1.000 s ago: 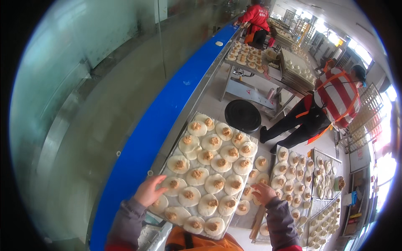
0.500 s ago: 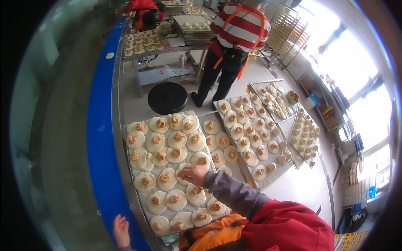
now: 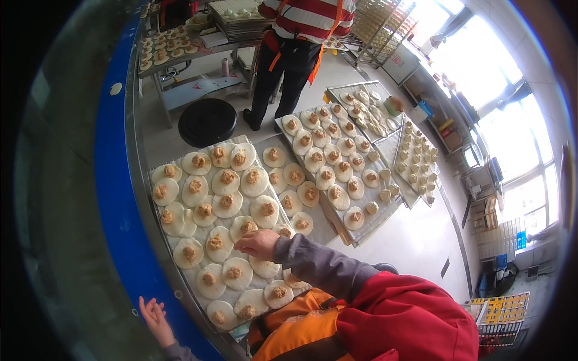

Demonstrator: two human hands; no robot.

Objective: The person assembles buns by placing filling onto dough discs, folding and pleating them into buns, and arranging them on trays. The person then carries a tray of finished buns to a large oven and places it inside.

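My right hand (image 3: 257, 243) reaches over the near tray (image 3: 191, 275), its fingers bent and held close together. They point down beside a dough round with filling (image 3: 248, 227); whatever the fingertips hold is hidden. Several flat white dough rounds cover this tray, and those in plain sight each bear a brownish mound of filling, such as the dough round (image 3: 215, 242) left of my fingers. My left hand (image 3: 155, 322) is raised at the lower left over the blue belt (image 3: 120, 222), fingers apart and nothing in it.
Beside the near tray lies another tray (image 3: 385, 207) of filled rounds, and beyond it one with small dough pieces (image 3: 415, 157). A green bowl (image 3: 394, 107) stands behind. A black round stool (image 3: 208, 122) and a person in a striped top (image 3: 310, 21) are ahead.
My right hand has come nearer to me across the tray, and filling now shows on the round it covered. The whole view has shifted. My left hand stays open over the belt.
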